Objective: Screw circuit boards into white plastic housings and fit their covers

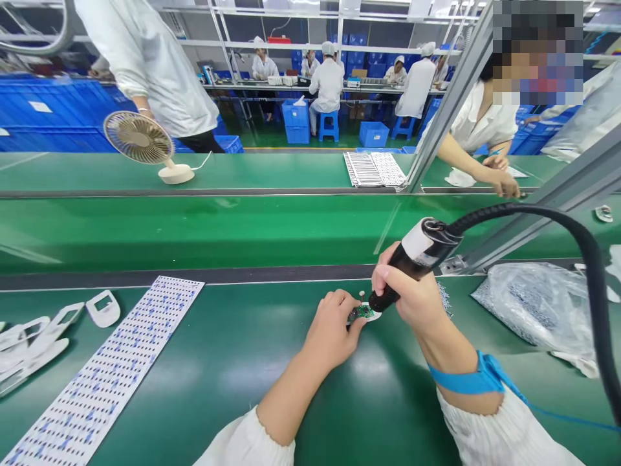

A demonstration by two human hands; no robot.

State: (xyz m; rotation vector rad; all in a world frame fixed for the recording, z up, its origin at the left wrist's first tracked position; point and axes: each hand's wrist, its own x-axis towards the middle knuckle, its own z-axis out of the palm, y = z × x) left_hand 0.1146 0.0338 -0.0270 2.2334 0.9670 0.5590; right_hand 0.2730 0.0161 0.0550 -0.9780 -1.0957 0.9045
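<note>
My right hand (412, 291) grips a black electric screwdriver (410, 259) with a white label and a thick black cord. Its nose points down and left onto a small green circuit board (361, 312) in a white plastic shell. The bit itself is hidden. My left hand (334, 323) holds the board and shell against the green table, thumb on the near side and fingers on the far side. Red wire and a small round white part stick up behind the board. A blue strap (466, 375) circles my right wrist.
At left lie white plastic frames (33, 343) and a long dotted sheet (111, 362). A clear bag of screws (538, 301) and loose screws (444, 299) are at right, near a metal post (456, 90). Across the green conveyor (194, 233) stand a fan (140, 139) and co-workers.
</note>
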